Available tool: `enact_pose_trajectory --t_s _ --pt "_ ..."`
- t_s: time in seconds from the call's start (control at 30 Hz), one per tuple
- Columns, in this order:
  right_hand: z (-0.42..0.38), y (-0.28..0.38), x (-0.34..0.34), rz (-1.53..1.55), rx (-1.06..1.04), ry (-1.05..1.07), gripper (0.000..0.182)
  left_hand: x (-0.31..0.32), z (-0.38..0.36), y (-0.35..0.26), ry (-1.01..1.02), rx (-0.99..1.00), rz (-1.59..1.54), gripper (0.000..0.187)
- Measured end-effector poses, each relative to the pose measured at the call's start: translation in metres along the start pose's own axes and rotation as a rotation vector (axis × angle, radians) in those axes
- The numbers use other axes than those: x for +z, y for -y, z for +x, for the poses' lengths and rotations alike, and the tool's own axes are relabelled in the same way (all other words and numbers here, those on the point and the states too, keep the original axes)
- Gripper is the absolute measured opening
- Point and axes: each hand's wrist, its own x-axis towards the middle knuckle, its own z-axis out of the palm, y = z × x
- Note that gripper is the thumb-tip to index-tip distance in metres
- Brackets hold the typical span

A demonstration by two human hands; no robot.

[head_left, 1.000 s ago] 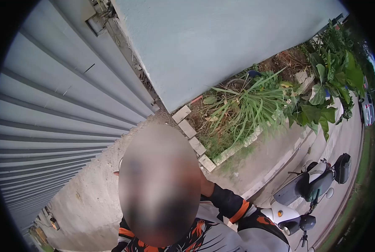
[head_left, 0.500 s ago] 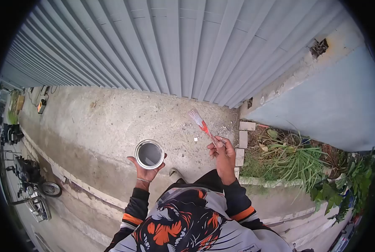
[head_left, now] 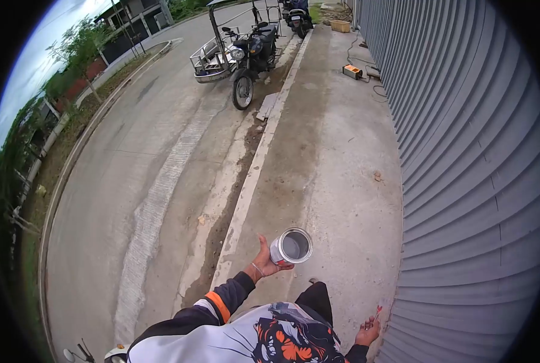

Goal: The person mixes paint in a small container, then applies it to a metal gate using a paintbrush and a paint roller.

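Ribbed grey sheeting edges the concrete walkway before us. Our left hand cradles the open can over it, thumb spread alongside and fingers curled beneath; near the sheeting, our right hand pinches the red brush, exact finger placement too small to tell.

Legible words, brands, numbers or signs: none.
Round, open, silver-rimmed metal can: shows a pale printed side with a patch of red; too small and steeply angled to read.
Grey, black and orange patterned fabric shirt: bears a bold graphic and a small dark block on the front; cannot be made out as lettering.
Orange-and-black boxy machine: sits too far off to read any marking.
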Motion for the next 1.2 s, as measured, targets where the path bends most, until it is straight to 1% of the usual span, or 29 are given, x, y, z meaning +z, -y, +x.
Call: enact_pose_trajectory --t_s 0.1,0.17,0.27,0.3,0.4,0.43,0.57,0.7,0.77,0.8,0.87,0.93,1.0,1.07,1.1,1.2 --pt "0.048 -0.014 0.042 -0.036 0.096 -0.059 0.035 -0.014 0.011 -0.021 -0.091 0.05 -0.06 0.134" --pt "0.079 -0.019 0.087 -0.034 0.12 -0.079 0.035 -0.004 0.026 -0.04 -0.184 0.085 -0.093 0.135" --pt "0.12 -0.015 0.173 -0.041 0.13 0.047 0.033 -0.011 0.061 -0.072 -0.085 0.077 -0.119 0.131" --pt "0.134 -0.012 0.208 -0.043 0.157 0.087 0.031 -0.012 0.075 -0.083 -0.074 0.071 -0.174 0.133" --pt "0.162 0.001 0.332 -0.167 0.13 0.244 0.032 0.022 0.101 -0.132 -0.077 0.103 -0.152 0.135" --pt "0.167 0.007 0.375 -0.193 0.131 0.299 0.033 0.031 0.113 -0.148 -0.105 0.14 -0.114 0.139" --pt "0.179 0.021 0.558 -0.308 0.143 0.554 0.034 0.046 0.164 -0.218 -0.133 0.231 -0.168 0.139" --pt "0.151 0.011 0.73 -0.357 0.192 0.806 0.031 0.031 0.209 -0.294 -0.099 0.305 -0.219 0.137" --pt "0.129 -0.009 0.812 -0.37 0.205 0.909 0.032 0.015 0.236 -0.343 -0.076 0.302 -0.23 0.135" --pt "0.114 -0.022 0.849 -0.385 0.214 0.952 0.033 -0.003 0.251 -0.366 -0.018 0.299 -0.24 0.134" --pt "0.088 -0.054 0.92 -0.398 0.266 1.105 0.032 -0.012 0.273 -0.42 -0.036 0.335 -0.233 0.134" --pt "0.052 -0.084 0.992 -0.498 0.321 1.209 0.037 -0.023 0.291 -0.478 -0.023 0.367 -0.229 0.134" --pt "0.016 -0.113 1.056 -0.516 0.36 1.32 0.049 -0.038 0.299 -0.533 -0.039 0.345 -0.235 0.133" --pt "-0.018 -0.134 1.118 -0.627 0.342 1.386 0.048 -0.045 0.311 -0.593 -0.052 0.362 -0.175 0.133" --pt "-0.026 -0.147 1.146 -0.647 0.288 1.444 0.047 -0.039 0.312 -0.625 0.072 0.368 -0.084 0.132" --pt "-0.046 -0.172 1.225 -0.721 0.145 1.59 0.044 -0.063 0.332 -0.694 -0.015 0.405 -0.166 0.132"
